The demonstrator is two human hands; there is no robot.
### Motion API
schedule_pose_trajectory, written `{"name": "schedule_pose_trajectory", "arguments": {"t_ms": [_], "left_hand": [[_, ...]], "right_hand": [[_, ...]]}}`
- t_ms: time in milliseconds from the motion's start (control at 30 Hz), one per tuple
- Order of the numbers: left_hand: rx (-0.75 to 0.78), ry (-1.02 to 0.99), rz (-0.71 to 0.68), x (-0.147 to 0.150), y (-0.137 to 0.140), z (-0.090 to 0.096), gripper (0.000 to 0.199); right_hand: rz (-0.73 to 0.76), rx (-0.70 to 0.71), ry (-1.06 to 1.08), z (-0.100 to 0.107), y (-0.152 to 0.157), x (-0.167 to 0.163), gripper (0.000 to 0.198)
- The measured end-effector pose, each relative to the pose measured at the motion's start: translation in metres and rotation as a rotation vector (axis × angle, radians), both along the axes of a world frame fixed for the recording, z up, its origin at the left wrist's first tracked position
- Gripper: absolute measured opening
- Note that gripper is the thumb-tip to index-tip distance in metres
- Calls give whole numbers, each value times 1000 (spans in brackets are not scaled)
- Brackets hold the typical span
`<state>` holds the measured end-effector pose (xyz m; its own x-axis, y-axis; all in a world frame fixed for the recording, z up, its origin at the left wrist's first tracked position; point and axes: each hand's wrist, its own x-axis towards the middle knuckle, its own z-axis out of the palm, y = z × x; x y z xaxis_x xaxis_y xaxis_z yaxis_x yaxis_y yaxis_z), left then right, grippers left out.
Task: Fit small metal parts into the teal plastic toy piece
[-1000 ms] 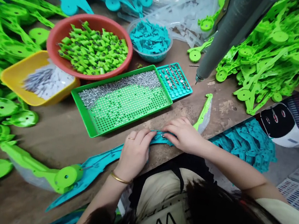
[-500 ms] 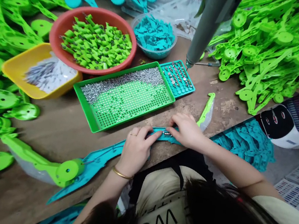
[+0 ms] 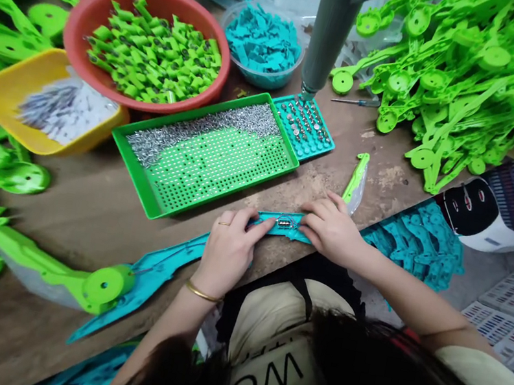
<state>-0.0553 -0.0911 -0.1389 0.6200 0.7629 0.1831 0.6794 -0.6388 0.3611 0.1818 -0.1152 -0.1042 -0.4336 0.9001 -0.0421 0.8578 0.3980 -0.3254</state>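
Left hand (image 3: 229, 250) and right hand (image 3: 333, 230) pinching blue strip (image 3: 291, 233), red bowl (image 3: 78, 28) holding green pieces (image 3: 156, 57)

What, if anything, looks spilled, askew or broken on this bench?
Nothing plainly spilled or broken. The small metal pieces are banked unevenly along the far side of the green tray, but lie within its rim. The teal piece under the left hand and right hand shows no visible break, though they hide parts.

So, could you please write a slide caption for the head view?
Left hand and right hand touch a long blue part near a green tray of small metal pieces.
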Motion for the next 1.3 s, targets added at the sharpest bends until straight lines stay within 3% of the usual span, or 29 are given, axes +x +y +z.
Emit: {"name": "schedule_pose_trajectory", "arguments": {"t_ms": [167, 467, 767, 933, 1000, 1100, 1300], "left_hand": [[49, 21, -18, 0, 1, -1, 40], [90, 37, -29, 0, 1, 0, 40], [38, 77, -23, -1, 1, 2, 44], [45, 72, -22, -2, 1, 1, 45], [46, 67, -24, -2, 1, 1, 45], [47, 66, -26, -3, 1, 2, 46], [45, 37, -22, -3, 1, 2, 45]], "right_hand": [[57, 4, 36, -1, 3, 5, 20], [7, 9, -15, 0, 5, -2, 19], [23, 42, -10, -2, 5, -6, 17], [52, -99, 29, 13, 14, -4, 11], [20, -156, 92, 17, 18, -8, 19], [-17, -166, 161, 13, 21, -16, 27], [-42, -114, 244, -2, 19, -22, 17]]}}
